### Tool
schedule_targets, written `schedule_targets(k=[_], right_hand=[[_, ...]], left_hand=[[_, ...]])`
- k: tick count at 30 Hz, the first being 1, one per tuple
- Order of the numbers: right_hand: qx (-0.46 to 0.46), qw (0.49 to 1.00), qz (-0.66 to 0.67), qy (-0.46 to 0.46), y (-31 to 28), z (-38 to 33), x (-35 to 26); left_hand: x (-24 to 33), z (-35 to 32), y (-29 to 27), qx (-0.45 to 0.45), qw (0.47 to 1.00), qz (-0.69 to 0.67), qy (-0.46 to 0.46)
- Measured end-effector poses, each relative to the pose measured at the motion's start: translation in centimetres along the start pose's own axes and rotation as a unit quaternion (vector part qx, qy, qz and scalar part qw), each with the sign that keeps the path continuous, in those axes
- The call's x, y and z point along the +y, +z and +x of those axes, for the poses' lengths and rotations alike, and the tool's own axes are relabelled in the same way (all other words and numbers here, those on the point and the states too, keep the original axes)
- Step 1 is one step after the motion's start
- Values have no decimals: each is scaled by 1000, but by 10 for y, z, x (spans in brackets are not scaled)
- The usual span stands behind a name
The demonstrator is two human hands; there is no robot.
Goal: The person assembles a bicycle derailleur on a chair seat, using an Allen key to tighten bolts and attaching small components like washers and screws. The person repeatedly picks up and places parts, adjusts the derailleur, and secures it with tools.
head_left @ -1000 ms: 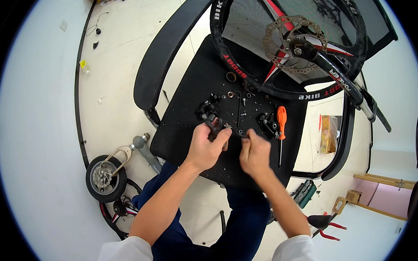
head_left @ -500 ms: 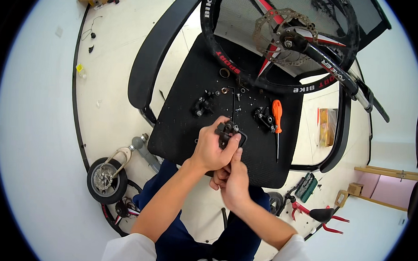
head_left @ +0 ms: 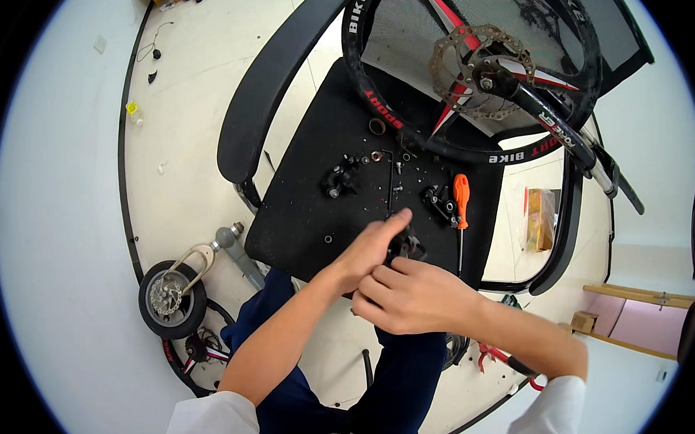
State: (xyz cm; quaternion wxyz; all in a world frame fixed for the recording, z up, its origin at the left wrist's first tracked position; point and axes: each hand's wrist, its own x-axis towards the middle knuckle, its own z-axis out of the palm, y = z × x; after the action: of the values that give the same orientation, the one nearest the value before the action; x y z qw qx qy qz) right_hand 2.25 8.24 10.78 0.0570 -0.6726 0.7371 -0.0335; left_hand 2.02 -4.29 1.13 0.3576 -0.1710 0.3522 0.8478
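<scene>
Over the front part of the black chair seat [head_left: 286, 234], my left hand [head_left: 364, 253] is closed around a black disc brake caliper [head_left: 410, 246], thumb raised along it. The caliper is blurred and partly covered by fingers. My right hand [head_left: 415, 297] presses against its near side, fingers curled; what they grip is hidden. Just beyond my hands a black hex key [head_left: 390, 180] lies on the seat. Another black caliper [head_left: 339, 180] rests to its left. On the right, an orange-handled screwdriver [head_left: 461, 194] lies beside a small black brake part [head_left: 438, 202].
A wheel [head_left: 382, 107] with a brake disc [head_left: 444, 75] and a fork [head_left: 557, 129] lean across the chair's back. Small bolts [head_left: 399, 167] and rings [head_left: 377, 126] are scattered on the seat. Armrests [head_left: 251, 114] flank it. A small wheel [head_left: 172, 299] stands on the floor at left.
My right hand has turned, its forearm swinging out to the right, and its fingers now cover the caliper's near side. My left thumb has lifted, and the caliper has shifted slightly right and nearer.
</scene>
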Motion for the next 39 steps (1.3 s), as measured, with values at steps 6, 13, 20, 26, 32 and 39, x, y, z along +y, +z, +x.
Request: schedule_targets(k=[6, 13, 20, 26, 32, 39], right_hand=[[30, 993, 104, -37, 0, 24, 16], [99, 904, 391, 143, -5, 45, 29], [349, 599, 560, 453, 13, 47, 79], [624, 127, 662, 395, 62, 12, 87], [648, 5, 708, 281, 102, -12, 65], [418, 778, 26, 467, 35, -36, 59]], left_hand=[[0, -12, 6, 24, 999, -1, -30], [-48, 12, -23, -25, 910, 117, 397], [-7, 0, -5, -11, 997, -25, 75], [-8, 5, -9, 134, 861, 349, 344], [-5, 0, -14, 84, 812, 432, 384], [11, -7, -30, -37, 977, 107, 180]])
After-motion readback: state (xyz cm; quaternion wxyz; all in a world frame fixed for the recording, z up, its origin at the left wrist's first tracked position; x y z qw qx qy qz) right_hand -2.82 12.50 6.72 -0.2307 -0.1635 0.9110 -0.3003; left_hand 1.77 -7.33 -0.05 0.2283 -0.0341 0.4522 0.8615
